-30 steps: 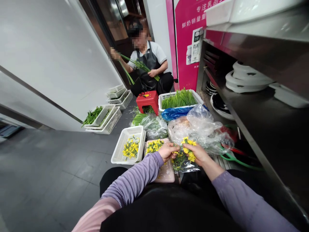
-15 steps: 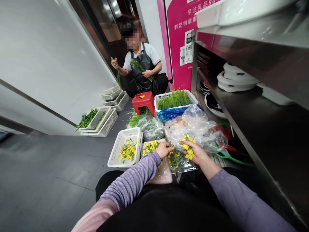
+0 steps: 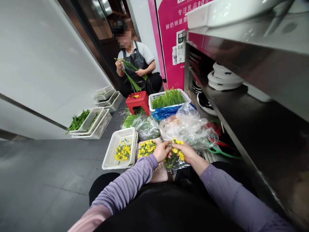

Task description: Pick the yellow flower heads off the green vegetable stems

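My right hand [image 3: 187,152] is closed around a bunch of yellow-flowered stems [image 3: 179,154]. Against its fingertips, my left hand [image 3: 161,151] pinches at the bunch's left side; what its fingertips hold is too small to make out. Below both hands lies a clear plastic tray [image 3: 181,165] with green stems [image 3: 170,162] in it. Yellow flower heads [image 3: 146,148] cover the far end of a pale pink board [image 3: 159,175], partly hidden by my left forearm. To the left, more yellow flowers [image 3: 123,152] lie in a white perforated basket [image 3: 107,158].
Clear plastic bags [image 3: 190,124] lie beyond my hands. Behind are a basket of green stalks [image 3: 170,98] and a red stool [image 3: 137,100]. A co-worker [image 3: 137,64] crouches there holding long green stalks. A metal shelf [image 3: 231,106] runs along the right. Stacked baskets [image 3: 95,125] stand left.
My hands have come together at the flower bunch, where before they were apart. The co-worker's raised hand has moved in toward the stalks. The view has shifted slightly right.
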The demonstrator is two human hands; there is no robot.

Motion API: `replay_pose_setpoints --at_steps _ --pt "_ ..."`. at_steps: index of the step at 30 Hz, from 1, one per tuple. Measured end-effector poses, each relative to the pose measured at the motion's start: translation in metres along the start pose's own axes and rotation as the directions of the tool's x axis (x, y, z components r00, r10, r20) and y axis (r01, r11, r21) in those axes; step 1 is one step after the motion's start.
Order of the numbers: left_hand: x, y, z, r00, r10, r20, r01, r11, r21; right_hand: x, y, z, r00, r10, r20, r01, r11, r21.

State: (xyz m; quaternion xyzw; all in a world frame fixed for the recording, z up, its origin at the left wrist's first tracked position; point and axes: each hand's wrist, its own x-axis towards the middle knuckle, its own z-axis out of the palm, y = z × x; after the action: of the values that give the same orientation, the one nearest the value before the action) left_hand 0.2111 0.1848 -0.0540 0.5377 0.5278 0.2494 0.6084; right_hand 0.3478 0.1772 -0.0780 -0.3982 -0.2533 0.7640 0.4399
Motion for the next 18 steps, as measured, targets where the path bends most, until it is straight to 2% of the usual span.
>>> replay_pose_setpoints --at_steps 3,6,14,18 --pt "-0.0008 0.0020 -0.0025 0.999 -0.046 0.008 0.047 0.989 -0.141 0.0017 -0.0036 -0.0050 0.996 0.010 -0.085 -0.002 0.996 0.092" --pt "-0.0021 0.0017 -0.0057 0.999 -0.045 0.016 0.048 0.974 -0.223 0.0019 -0.0071 -0.0072 0.995 0.031 -0.099 -0.016 0.989 0.149" --pt "-0.0034 0.0041 -0.0016 0.999 -0.031 -0.011 0.028 0.986 -0.166 0.0028 -0.0057 -0.0024 0.997 0.005 -0.075 0.006 0.989 0.146" --pt "-0.0024 0.0044 -0.0018 1.000 -0.007 0.021 0.010 0.992 -0.130 0.0062 -0.0029 -0.0048 0.996 -0.006 -0.092 0.018 0.991 0.130"
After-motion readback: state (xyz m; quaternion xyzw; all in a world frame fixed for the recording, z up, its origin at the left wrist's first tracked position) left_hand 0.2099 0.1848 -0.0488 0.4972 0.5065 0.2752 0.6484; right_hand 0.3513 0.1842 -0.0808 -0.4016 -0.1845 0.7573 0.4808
